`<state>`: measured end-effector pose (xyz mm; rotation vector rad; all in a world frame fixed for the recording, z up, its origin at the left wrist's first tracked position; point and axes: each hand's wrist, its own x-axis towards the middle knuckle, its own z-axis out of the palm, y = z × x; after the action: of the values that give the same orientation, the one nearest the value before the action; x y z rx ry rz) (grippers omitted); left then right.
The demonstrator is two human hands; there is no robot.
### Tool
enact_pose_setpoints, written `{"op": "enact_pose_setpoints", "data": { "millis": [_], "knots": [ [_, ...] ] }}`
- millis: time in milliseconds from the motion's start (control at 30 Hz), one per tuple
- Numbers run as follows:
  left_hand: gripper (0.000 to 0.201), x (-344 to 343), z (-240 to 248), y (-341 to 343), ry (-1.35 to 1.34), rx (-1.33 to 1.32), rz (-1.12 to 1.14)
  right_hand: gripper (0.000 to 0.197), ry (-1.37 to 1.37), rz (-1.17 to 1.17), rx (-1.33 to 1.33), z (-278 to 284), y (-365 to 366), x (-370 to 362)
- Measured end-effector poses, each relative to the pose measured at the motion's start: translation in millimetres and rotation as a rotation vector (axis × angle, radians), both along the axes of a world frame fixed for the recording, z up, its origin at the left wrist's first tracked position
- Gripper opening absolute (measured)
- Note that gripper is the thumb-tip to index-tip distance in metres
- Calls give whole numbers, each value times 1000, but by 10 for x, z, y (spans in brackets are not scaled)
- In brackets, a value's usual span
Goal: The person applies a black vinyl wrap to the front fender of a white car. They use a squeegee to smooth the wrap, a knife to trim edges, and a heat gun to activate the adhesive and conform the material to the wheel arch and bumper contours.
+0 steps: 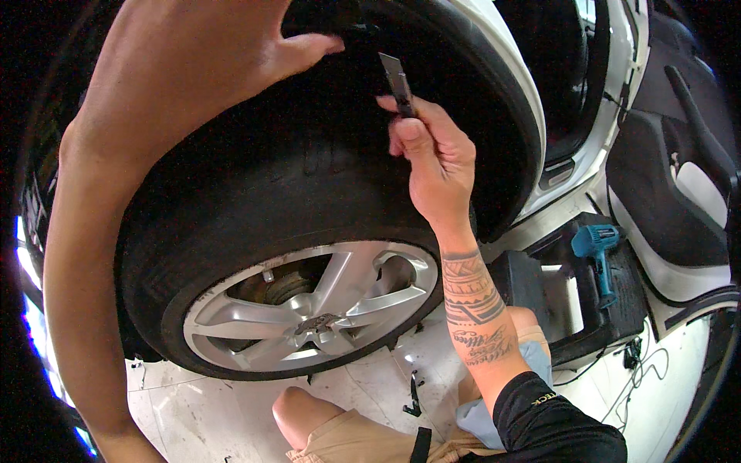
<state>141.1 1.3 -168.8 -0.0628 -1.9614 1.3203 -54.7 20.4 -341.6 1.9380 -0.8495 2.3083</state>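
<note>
My right hand (440, 158) holds the knife (396, 77) above the tyre (239, 208), blade out; I can't tell from here what my left hand (239, 46) grips. Dark scraps (414, 399) on the floor (208, 420) suggest cutting begun, perhaps unfinished.

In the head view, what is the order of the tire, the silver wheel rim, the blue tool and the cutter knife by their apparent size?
1. Tire
2. Silver wheel rim
3. Blue tool
4. Cutter knife, partly hidden by the right hand that grips it
</note>
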Motion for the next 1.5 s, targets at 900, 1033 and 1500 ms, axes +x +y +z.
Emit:
{"op": "enact_pose_setpoints", "data": {
  "millis": [900,1033,1500],
  "knots": [
    [103,-206,66,170,54,-166,242,24,178,7,-66,441,-395,25],
    [101,-215,68,79,78,-160,152,23,195,-39,-125,429,-451,6],
    [103,-216,78,73,58,-131,177,30,181,-18,-136,409,-555,-40]
  ]
}}
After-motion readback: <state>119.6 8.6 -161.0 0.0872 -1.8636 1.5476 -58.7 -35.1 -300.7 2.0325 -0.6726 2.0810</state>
